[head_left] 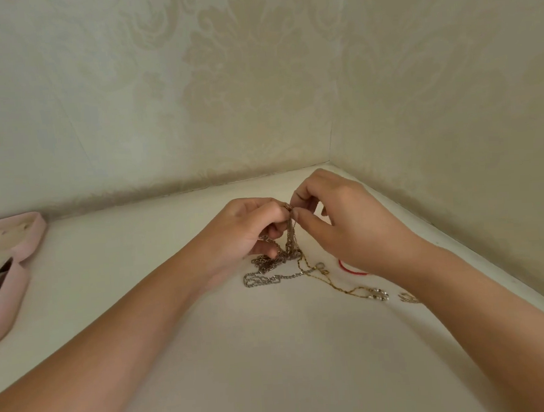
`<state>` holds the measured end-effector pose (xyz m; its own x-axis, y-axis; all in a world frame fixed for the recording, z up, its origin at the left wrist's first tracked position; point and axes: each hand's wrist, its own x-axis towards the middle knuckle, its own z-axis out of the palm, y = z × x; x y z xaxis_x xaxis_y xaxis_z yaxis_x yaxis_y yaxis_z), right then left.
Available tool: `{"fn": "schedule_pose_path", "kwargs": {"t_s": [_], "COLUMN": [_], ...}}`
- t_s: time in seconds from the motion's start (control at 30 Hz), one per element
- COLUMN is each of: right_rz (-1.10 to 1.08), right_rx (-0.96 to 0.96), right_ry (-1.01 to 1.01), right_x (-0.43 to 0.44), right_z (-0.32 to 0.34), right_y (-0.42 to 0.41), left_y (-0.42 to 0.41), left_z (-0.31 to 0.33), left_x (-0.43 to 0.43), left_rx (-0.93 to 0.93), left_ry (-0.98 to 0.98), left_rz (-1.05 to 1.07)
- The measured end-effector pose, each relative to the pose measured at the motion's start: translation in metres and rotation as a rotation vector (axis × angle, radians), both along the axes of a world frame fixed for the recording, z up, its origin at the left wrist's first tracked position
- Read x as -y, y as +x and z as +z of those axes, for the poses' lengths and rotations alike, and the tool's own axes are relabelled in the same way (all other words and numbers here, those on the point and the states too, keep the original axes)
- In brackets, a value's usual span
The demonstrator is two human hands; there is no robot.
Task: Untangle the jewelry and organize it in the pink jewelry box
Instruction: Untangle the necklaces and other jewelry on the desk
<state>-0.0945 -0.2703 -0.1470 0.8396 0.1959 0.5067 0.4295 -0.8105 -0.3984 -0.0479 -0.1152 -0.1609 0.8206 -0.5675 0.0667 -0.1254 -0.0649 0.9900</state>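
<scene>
Silver-and-gold tangle of chains [287,246] hangs between both grips on my remote feed. Its top is lifted off the white table [273,349] and its lower loops lie on the surface.

My left grip [250,229] is closed on the tangle: thumb and forefinger pinch the top of the bunch, and the curled lower fingers catch more strands further down. My right grip [345,223] meets it from the other side, thumb and forefinger pinching the same top knot. The fingertips of the two grips are almost touching, and the right grip's other fingers curl in loosely.

A silver chain [262,280] loops on the table just below the left grip. A thin gold chain [329,283] trails from the tangle toward the right and ends in a short beaded stretch [378,295] near the right forearm. Just beside that lies a small gold piece [408,297], partly hidden by the forearm; I cannot tell what it is. A red band [352,271] shows beneath the right wrist, mostly covered.

At the far left edge the pink jewelry box [13,285] sits open on the table, well apart from the chains. The frame cuts it off, and its pale lining faces up. Cream floral wallpaper [257,95] lines the corner behind the table.
</scene>
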Motion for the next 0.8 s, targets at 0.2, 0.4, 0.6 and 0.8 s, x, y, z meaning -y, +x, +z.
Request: {"fn": "schedule_pose_path", "kwargs": {"t_s": [0.2, 0.4, 0.6, 0.8], "right_rz": [-0.065, 0.112, 0.250, 0.358], "right_rx": [0.010, -0.576, -0.685, -0.722], "right_ry": [0.071, 0.843, 1.178, 1.309], "right_x": [-0.002, 0.002, 0.007, 0.003], "right_z": [-0.001, 0.000, 0.000, -0.001], "right_y": [0.000, 0.004, 0.005, 0.006], "left_y": [0.000, 0.008, 0.014, 0.010], "left_z": [-0.001, -0.007, -0.002, 0.002], "left_x": [0.002, 0.002, -0.001, 0.003], "left_rx": [0.098, 0.370, -0.029, -0.170], "left_ry": [0.020, 0.117, -0.289, -0.434], "left_rz": [0.030, 0.195, 0.024, -0.047]}}
